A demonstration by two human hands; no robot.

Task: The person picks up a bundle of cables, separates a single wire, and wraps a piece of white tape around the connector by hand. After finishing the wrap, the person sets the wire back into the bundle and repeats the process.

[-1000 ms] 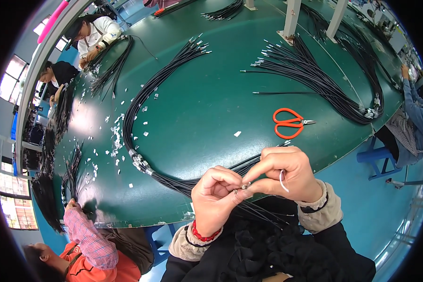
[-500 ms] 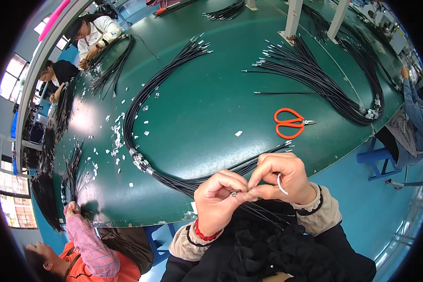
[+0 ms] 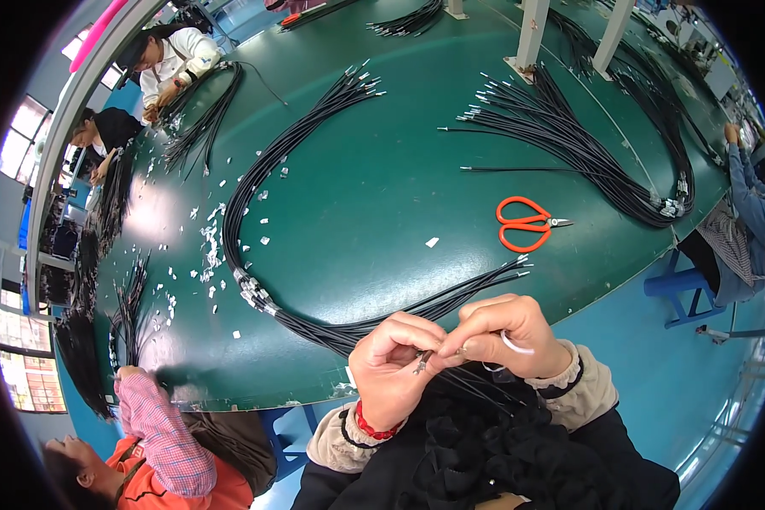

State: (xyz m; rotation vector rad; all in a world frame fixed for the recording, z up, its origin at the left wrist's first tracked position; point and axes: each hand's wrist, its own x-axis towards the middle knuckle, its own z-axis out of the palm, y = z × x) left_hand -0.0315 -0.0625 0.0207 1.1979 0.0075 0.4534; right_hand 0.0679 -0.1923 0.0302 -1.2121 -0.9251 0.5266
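Observation:
My left hand is closed in a pinch on the ends of thin black cables; a small greyish, metallic-looking end shows between its fingers. Right against it, the fingertips of my right hand are pinched together, almost touching the left thumb. A thin white curved strip sticks out of the right hand's curled fingers. What lies exactly between the two sets of fingertips is hidden. Behind my hands a long bundle of black cables curves over the green table, with silvery connectors partway along.
Orange-handled scissors lie right of centre. A second cable bundle spreads at the right, near metal posts. White scraps litter the left side of the table. Co-workers sit along the left edge.
My right hand has shifted slightly down and turned; the white strip in it now points more sideways. More of the greyish end shows under the left fingers.

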